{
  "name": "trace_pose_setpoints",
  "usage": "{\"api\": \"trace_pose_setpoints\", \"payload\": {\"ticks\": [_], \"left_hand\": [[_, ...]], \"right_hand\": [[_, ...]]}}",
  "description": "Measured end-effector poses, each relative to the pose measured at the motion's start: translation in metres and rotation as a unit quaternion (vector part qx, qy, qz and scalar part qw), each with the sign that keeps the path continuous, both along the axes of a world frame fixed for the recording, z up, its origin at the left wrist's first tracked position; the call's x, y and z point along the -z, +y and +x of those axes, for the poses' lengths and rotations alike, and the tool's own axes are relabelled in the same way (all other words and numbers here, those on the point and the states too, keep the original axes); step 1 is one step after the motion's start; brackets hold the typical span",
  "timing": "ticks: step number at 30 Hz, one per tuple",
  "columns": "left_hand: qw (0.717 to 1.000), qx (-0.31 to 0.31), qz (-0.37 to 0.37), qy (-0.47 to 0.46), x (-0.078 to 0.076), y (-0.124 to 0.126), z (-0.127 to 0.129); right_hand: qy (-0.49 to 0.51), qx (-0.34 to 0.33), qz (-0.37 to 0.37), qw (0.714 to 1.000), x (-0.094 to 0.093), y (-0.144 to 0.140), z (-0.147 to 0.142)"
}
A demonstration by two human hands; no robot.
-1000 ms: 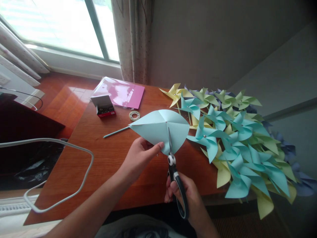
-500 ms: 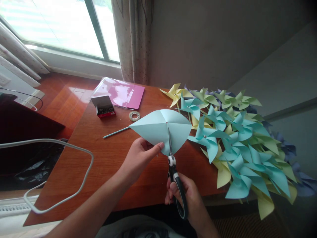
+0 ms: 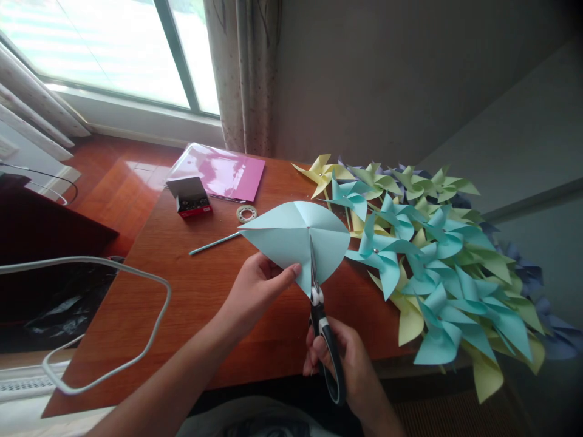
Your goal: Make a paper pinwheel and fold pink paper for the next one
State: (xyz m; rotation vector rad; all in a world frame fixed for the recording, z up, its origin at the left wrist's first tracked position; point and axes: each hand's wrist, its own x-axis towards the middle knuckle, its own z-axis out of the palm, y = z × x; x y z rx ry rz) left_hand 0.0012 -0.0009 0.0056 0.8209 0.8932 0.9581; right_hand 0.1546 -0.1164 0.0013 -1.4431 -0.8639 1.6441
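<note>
Scissors (image 3: 322, 318) point ahead from the right hand (image 3: 356, 358), blades toward the paper's (image 3: 291, 243) middle
Right fingers curl round them; left hand (image 3: 257, 285) pinches the near edge

Blue sheet (image 3: 279, 246): smooth matt paper
Scissors (image 3: 320, 312): metal blades, plastic handles
Table (image 3: 195, 328): glossy wood
Pinwheels (image 3: 438, 331): matt paper
Curtain (image 3: 248, 79): cloth

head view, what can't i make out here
Head view:
Left hand: partly hidden by light blue paper.
Blue stick: right end hidden behind that paper.
Open box: contents too small and dark to identify.
White cord: cut off by left edge.
</note>
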Motion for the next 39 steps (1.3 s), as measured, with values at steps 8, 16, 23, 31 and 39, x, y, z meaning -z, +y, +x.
{"api": "trace_pose_setpoints", "payload": {"ticks": [8, 16, 23, 31, 39], "left_hand": [[1.000, 0.004, 0.008, -0.004, 0.0006, 0.0002, 0.0000], [1.000, 0.010, 0.009, -0.020, -0.0010, 0.0001, 0.0007], [1.000, 0.019, 0.017, -0.014, 0.0005, -0.0004, 0.0001], [0.999, 0.034, 0.020, -0.016, 0.0024, -0.0017, 0.0004], [0.999, 0.027, 0.019, -0.031, 0.0009, -0.0003, 0.0006]], "right_hand": [[-0.008, -0.007, 0.000, 1.000, 0.0015, -0.0013, 0.0008], [-0.006, -0.008, 0.000, 1.000, 0.0016, -0.0007, 0.0000], [0.006, -0.004, 0.005, 1.000, 0.0024, -0.0016, 0.0005], [0.024, 0.000, 0.000, 1.000, 0.0026, -0.0018, 0.0013], [0.002, 0.008, 0.002, 1.000, 0.0057, -0.0015, 0.0013]]}}
